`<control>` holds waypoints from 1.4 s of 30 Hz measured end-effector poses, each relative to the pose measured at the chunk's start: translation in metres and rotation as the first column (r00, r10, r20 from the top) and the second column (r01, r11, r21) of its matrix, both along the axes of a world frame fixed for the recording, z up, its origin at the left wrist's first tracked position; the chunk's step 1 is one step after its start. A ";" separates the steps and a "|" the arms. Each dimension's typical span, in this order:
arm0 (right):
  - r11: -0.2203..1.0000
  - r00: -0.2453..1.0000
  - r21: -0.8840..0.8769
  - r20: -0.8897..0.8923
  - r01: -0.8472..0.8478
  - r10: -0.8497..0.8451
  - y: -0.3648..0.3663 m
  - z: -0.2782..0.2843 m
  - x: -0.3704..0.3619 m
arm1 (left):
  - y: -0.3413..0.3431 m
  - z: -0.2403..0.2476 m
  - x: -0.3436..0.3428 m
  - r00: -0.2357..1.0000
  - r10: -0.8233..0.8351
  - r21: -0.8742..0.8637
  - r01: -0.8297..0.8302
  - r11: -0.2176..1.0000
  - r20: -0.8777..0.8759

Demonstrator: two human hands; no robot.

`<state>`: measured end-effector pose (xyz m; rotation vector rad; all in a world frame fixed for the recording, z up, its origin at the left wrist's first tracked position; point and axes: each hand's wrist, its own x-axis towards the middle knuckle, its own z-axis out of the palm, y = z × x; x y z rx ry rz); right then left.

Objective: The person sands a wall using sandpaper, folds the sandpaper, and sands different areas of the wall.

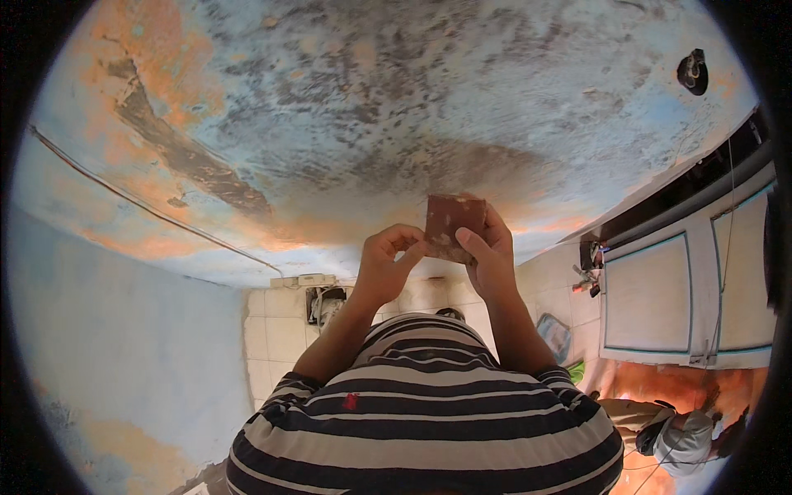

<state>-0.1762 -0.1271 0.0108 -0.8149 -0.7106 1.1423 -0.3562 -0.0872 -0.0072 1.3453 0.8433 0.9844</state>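
Holding brownish-red sq. sheet [452, 212] up nr patchy blue wall [346, 99], above striped shirt [421, 421]. Pinching its lower L corner w/ fingers of L hand [386, 262]; gripping R side w/ R hand [495, 256], thumb on front, other fingers mostly hidden behind. Can't tell if touching wall. Below: pale tiled floor [279, 330].

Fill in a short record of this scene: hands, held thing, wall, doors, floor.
Held thing: reddish-brown square, pale specks on its face
Right hand: grips the square's right side
Left hand: touches the square's lower left corner
Wall: patchy blue and orange, with dark grey areas
Doors: pale with blue-edged panels, at right
Floor: pale tiles near the wall
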 end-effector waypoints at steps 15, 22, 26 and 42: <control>0.676 0.709 0.659 0.299 0.330 -0.638 0.040 0.116 0.134 | 0.035 0.086 0.003 0.723 0.665 0.794 -0.510 0.331 0.187; 0.026 -0.011 0.987 0.024 -0.158 -1.000 0.086 0.255 0.109 | 0.056 0.180 -0.046 0.620 0.725 0.935 -0.341 -0.096 0.300; 0.186 -0.186 0.921 0.127 -0.343 -0.974 0.132 0.248 0.058 | 0.078 0.224 -0.069 0.583 0.744 0.945 -0.176 -0.276 0.326; -0.001 -0.293 0.980 -0.060 -0.200 -0.954 0.130 0.315 0.082 | 0.170 0.187 -0.124 0.467 0.791 0.902 -0.033 -0.431 0.395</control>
